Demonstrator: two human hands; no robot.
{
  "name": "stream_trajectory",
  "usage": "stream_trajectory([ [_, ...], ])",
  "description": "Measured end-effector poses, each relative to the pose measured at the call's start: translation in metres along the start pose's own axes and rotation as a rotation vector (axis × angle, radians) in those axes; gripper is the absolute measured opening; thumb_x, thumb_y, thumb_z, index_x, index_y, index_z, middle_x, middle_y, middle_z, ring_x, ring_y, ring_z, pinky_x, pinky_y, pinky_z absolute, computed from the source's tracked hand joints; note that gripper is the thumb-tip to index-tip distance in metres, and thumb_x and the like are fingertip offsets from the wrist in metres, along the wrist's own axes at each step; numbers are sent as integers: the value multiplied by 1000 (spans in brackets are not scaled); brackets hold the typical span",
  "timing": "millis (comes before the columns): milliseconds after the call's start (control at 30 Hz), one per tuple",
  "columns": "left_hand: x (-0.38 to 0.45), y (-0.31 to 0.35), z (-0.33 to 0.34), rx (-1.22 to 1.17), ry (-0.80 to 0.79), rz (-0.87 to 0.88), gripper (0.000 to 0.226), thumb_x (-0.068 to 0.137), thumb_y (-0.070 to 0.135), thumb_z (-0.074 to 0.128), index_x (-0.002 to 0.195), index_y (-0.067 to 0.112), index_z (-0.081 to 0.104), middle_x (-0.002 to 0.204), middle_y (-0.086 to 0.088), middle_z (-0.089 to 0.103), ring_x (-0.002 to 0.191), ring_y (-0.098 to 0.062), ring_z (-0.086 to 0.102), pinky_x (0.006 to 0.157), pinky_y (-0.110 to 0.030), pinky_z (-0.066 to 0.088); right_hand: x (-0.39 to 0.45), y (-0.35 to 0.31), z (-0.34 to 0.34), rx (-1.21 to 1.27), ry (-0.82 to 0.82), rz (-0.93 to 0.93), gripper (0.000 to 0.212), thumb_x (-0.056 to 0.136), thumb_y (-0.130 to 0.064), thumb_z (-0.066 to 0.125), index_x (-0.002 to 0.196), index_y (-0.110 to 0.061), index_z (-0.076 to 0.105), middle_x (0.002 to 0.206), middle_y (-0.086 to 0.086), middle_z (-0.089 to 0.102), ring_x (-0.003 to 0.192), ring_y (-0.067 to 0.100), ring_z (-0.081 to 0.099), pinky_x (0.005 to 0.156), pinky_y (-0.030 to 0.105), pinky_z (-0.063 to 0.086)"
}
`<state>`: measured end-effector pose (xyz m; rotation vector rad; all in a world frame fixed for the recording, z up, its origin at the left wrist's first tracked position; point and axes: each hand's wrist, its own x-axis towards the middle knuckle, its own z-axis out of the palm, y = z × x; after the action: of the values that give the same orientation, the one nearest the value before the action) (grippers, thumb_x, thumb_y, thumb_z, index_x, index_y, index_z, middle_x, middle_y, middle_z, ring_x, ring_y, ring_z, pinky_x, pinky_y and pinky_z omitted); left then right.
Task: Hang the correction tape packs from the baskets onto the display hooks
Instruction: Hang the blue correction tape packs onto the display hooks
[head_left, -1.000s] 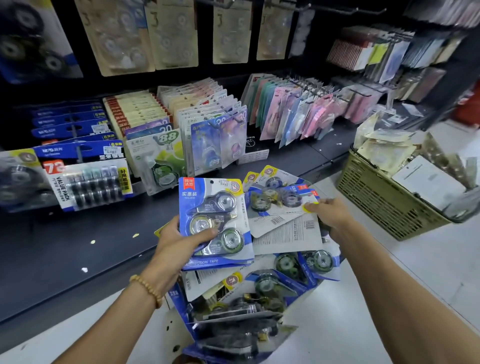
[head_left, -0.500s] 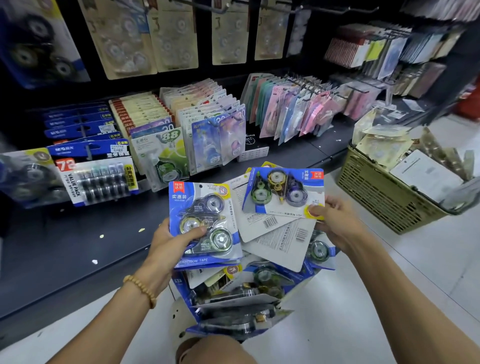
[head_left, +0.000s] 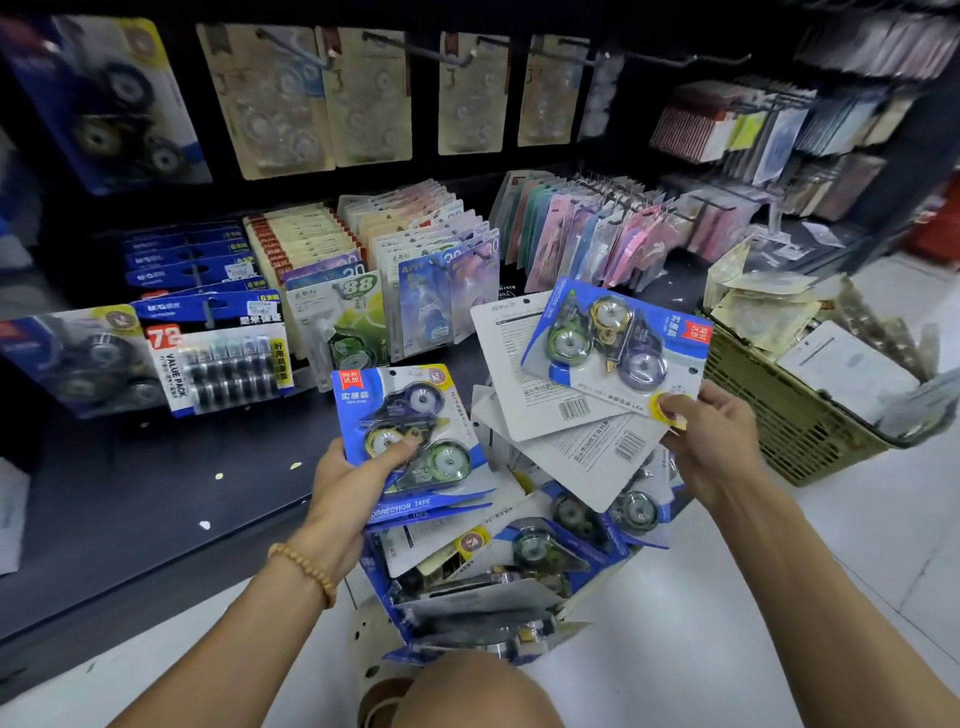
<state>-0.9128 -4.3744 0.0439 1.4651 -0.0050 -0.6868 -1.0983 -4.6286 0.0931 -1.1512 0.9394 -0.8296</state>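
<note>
Sorting: a person is crouching before a stationery display, gathering correction tape packs for hanging.
Left hand (head_left: 358, 473): is grasping a neat stack of blue packs (head_left: 415, 441), thumb pressing across the front blister, printed faces turned up.
Right hand (head_left: 711, 441): is pinching a fan of packs (head_left: 597, 384) by their lower corner; the top one is showing its blue face, the two beneath are showing white backs with barcodes.
Pile of packs (head_left: 498, 571): is lying jumbled just below and between both hands; whatever holds it is hidden by the packs.
Green basket (head_left: 779, 415): is sitting on the floor just right of the right hand, holding pale, crinkly packets.
Display hooks (head_left: 457, 54): are jutting out well above and beyond both hands, carrying tan-backed cards; a gap among the hanging rows is hard to make out.
Doing it well: judging from this, the fanned packs are needing to be turned the same way and squared onto the left-hand stack, so the hang holes line up before sliding onto a hook.
Materials: each pack is looking like a flat, stiff card with a glossy clear plastic bubble over three round-wheeled dispensers; the bubbles are likely slipping against each other.
Risk: the corner pinch is looking loose, so the lower cards may be sliding out.
</note>
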Motion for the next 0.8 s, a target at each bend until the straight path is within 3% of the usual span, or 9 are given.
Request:
stream_trajectory([
  [133, -5, 8, -1, -9, 47, 25, 49, 72, 29, 90, 111, 15, 65, 100, -5, 78, 92, -29, 75, 90, -54, 58, -6, -10, 11, 74, 15, 24, 26, 91, 15, 52, 95, -5, 67, 99, 13, 72, 85, 24, 68, 65, 33, 62],
  [267, -14, 19, 2, -36, 44, 59, 95, 34, 77, 87, 107, 19, 68, 100, -1, 78, 99, -27, 73, 96, -53, 55, -23, -8, 46, 94, -49, 58, 24, 94, 13, 51, 97, -5, 66, 99, 11, 72, 86, 22, 70, 72, 37, 64],
  [367, -20, 30, 3, -125, 37, 60, 109, 20, 84, 82, 106, 19, 68, 103, -2, 78, 101, -28, 73, 97, -52, 55, -42, 2, 79, 73, -121, 55, 24, 95, 12, 52, 102, -6, 67, 98, 8, 75, 79, 17, 73, 63, 31, 61],
  [433, -23, 37, -2, -230, 26, 30, 109, 21, 79, 87, 110, 19, 68, 107, -6, 77, 103, -32, 73, 95, -56, 55, -54, 7, 97, 102, -140, 52, 24, 95, 11, 53, 104, -8, 67, 100, 6, 75, 80, 16, 73, 65, 30, 61],
  [567, -27, 50, -27, -397, -37, 5, 88, 59, 46, 89, 134, 12, 58, 125, -19, 69, 107, -43, 70, 84, -63, 57, -74, 8, 120, 152, -182, 29, 22, 95, 10, 56, 104, -7, 66, 94, 3, 77, 79, 14, 74, 62, 27, 60],
  [633, -28, 56, -38, -447, -69, 24, 86, 62, 30, 85, 139, 8, 53, 131, -22, 65, 111, -44, 67, 82, -59, 59, -81, 6, 129, 141, -214, 21, 19, 95, 8, 58, 105, -6, 65, 97, 6, 78, 82, 17, 74, 66, 33, 62],
  [700, -31, 61, -46, -465, -66, 53, 80, 63, 13, 82, 137, 5, 53, 128, -21, 67, 103, -39, 68, 76, -50, 60, -90, 4, 140, 106, -259, 6, 18, 95, 6, 60, 111, -3, 64, 102, 10, 77, 87, 21, 74, 73, 39, 63],
  [800, -38, 67, -63, -485, -81, 94, 71, 68, 18, 80, 134, 6, 56, 104, -14, 77, 77, -27, 76, 57, -34, 60, -104, 4, 162, 46, -364, -14, 17, 95, 3, 62, 109, -6, 63, 96, 5, 77, 85, 25, 73, 63, 35, 59],
])
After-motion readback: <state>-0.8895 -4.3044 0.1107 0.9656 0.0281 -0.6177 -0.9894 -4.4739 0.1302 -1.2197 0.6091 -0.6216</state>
